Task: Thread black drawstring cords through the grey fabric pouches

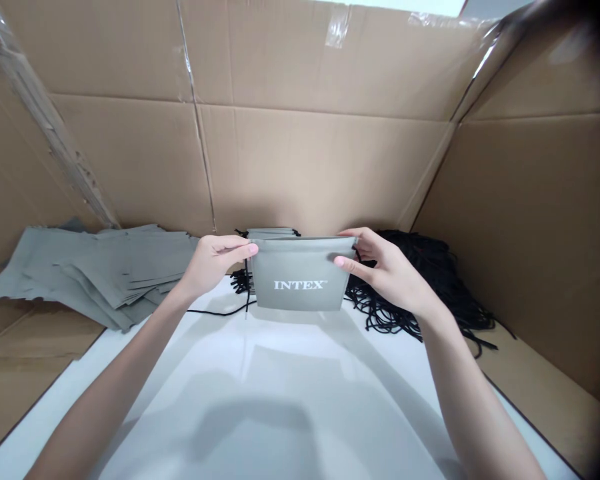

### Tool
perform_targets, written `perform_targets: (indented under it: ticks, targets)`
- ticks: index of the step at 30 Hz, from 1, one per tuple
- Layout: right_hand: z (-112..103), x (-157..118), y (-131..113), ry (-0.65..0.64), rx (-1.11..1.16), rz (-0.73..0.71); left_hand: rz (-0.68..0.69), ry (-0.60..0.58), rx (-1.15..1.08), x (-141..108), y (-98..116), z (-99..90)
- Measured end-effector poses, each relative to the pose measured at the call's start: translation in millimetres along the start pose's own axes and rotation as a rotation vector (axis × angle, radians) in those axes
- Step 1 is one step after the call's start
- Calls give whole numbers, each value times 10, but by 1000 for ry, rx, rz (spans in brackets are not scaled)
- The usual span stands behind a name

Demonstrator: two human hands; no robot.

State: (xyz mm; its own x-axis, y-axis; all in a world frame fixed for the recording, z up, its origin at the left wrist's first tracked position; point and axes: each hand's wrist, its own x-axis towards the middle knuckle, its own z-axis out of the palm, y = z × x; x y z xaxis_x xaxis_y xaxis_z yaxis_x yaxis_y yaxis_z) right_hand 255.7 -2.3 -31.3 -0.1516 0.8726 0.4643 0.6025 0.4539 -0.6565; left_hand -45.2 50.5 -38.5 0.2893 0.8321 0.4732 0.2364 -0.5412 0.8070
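Observation:
A grey drawstring pouch point(299, 267) with white INTEX lettering is held up in front of me, its top edge level. My left hand point(225, 259) pinches its upper left corner between thumb and fingers. At the upper right corner, my right hand point(373, 261) grips it with the thumb on the front face and the fingers partly hidden behind. A black cord point(225, 312) hangs by the pouch's left side and trails left over the white table. Black cord also shows at the right corner, close to my right fingers.
Grey pouches point(105, 267) lie in a loose pile at left. Behind the held pouch is a stack of grey pouches with black cords point(273, 233). A heap of black cords point(425, 280) lies at right. Cardboard walls point(330, 167) enclose the white table point(260, 400) at the back and sides.

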Motion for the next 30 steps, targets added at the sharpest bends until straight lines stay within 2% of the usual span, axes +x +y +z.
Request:
perform_targets:
  ticks: [8, 15, 19, 24, 26, 30]
  targets:
    - [-67, 5, -50, -87, 138, 1, -23, 89, -13, 46, -28, -42]
    - [-120, 23, 5, -82, 96, 11, -74, 56, -125, 79, -80, -31]
    - [-234, 32, 68, -59, 73, 73, -114, 143, -176, 111, -120, -126]
    - [-453, 13, 156, -1, 46, 162, -83, 193, -203, 152, -148, -263]
    - [-538, -10, 196, -44, 28, 178, -77, 188, -190, 159, -147, -281]
    - [-630, -76, 247, -218, -73, 205, -87, 135, -126, 151, -142, -232]
